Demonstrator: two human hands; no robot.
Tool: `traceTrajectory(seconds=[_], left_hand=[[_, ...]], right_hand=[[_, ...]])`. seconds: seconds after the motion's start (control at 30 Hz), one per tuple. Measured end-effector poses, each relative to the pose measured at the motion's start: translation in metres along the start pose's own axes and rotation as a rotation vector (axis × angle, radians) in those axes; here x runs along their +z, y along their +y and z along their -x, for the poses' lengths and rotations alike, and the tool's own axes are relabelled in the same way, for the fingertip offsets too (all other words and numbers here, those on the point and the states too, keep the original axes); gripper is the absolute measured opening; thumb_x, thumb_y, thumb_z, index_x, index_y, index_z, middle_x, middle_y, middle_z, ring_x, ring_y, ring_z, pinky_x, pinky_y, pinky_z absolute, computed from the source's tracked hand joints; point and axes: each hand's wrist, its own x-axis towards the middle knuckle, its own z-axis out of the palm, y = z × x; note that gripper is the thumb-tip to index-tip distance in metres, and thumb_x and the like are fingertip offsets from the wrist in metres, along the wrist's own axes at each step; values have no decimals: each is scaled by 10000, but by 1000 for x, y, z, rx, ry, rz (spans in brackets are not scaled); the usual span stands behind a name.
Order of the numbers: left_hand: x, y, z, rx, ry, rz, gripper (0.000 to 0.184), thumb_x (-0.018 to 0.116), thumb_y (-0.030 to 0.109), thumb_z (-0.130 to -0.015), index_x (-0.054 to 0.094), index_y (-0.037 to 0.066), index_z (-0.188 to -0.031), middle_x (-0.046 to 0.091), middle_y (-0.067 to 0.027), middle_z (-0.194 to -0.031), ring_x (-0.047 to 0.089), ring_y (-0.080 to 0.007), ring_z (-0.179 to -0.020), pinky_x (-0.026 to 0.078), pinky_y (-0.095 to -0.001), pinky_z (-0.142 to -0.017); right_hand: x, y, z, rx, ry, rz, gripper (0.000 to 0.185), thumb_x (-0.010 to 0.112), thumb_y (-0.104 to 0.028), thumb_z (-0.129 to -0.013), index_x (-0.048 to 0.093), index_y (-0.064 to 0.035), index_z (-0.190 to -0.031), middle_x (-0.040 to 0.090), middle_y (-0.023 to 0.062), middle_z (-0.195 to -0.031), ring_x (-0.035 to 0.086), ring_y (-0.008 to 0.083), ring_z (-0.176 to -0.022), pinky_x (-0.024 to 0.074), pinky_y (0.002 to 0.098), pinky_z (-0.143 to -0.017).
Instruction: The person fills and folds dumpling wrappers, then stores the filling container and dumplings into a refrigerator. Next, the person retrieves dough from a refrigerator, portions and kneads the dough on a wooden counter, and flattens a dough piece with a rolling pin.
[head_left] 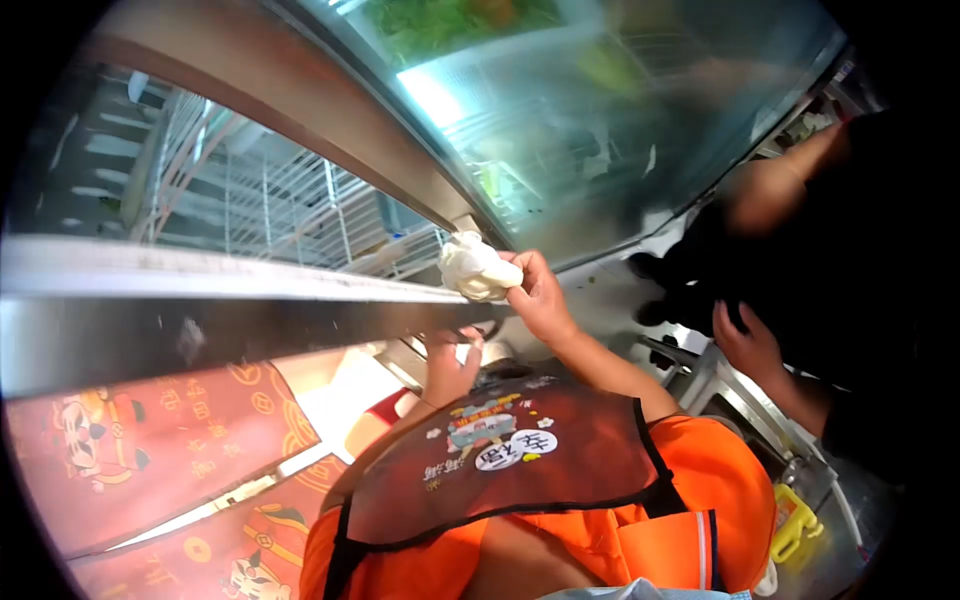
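A crumpled white cloth (475, 268) is bunched in my right hand (541, 297), whose fingers and thumb close on its right side. The cloth lies against the end of a long metal-edged frame (250, 325). Lower and to the left, just under that frame's dark edge, is my left hand (453, 372). Its fingers are partly apart and nothing shows between them; the frame's edge partly hides the fingertips.
Behind the frame are white wire racks (285, 205). A glass panel (600, 130) slants across the top, with greens behind it. Another person in black (800, 260) stands at the right, both hands showing. Red printed sheets (150, 450) are lower left, a yellow container (793, 522) lower right.
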Motion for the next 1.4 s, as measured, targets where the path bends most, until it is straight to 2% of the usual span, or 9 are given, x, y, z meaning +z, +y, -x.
traceTrajectory(seconds=[0.13,0.2,0.4,0.6,0.73,0.9,1.13,1.17,1.4], left_hand=[[1,16,-14,19,103,-95,231,681,151,-859,600,13,-1026,643,-160,-967,590,-380,-967,374,-505,-999],[12,8,-20,106,158,-167,273,658,187,-898,589,18,-1101,649,-147,-972,599,-365,-990,354,-542,-1027],[26,-39,-86,-15,159,-453,469,654,375,-912,559,-2,-1176,626,-214,-1121,571,-371,-1147,309,-652,-1059],[-90,-7,-123,40,-690,162,557,741,346,-818,571,-8,-1214,628,-178,-1188,592,-259,-1117,447,-460,-1003],[-166,-84,6,-122,-28,954,701,447,643,-971,542,62,-1351,568,-92,-1334,513,-214,-1231,420,-405,-1046],[-262,-134,172,-26,385,1812,777,415,712,-932,361,197,-1511,433,-91,-1515,417,-267,-1374,332,-603,-1114],[-329,-157,297,-265,1005,1516,709,739,367,-856,421,124,-1441,563,-82,-1354,607,-229,-1173,523,-426,-978],[-311,-214,323,-76,1114,1482,609,713,373,-882,489,111,-1384,614,-74,-1283,612,-219,-1167,527,-400,-951],[-428,-272,394,-400,1806,1288,409,465,241,-1030,499,-37,-1327,604,-247,-1253,632,-357,-1125,576,-516,-925]], right_hand=[[-10,-56,26,-19,33,-56,185,528,54,-860,473,-52,-1000,606,89,-1153,557,149,-1067,481,289,-918],[-23,-95,37,138,51,-257,178,521,34,-870,498,-68,-1015,598,42,-1008,543,85,-853,447,228,-709],[-2,-146,31,217,-37,-382,552,494,33,-831,423,23,-1378,582,142,-1290,585,244,-1202,460,384,-1052],[83,-122,36,315,-154,-277,607,488,7,-802,412,28,-1404,566,153,-1335,567,281,-1240,459,430,-1059],[185,-45,14,446,-446,-158,499,462,6,-803,458,5,-1302,586,139,-1261,594,249,-1169,502,382,-970],[327,23,27,542,-715,214,159,544,-11,-860,505,-88,-994,556,-2,-908,509,76,-765,408,233,-644],[542,117,80,73,-1692,867,210,597,-206,-955,542,-34,-1063,602,87,-1001,599,185,-879,492,332,-798],[563,131,82,-377,-1737,796,279,586,-227,-960,558,-19,-1143,625,151,-1050,626,215,-957,491,351,-863],[763,179,134,153,-2384,374,544,554,-182,-967,392,2,-1453,676,122,-1111,648,208,-1019,522,358,-885]])
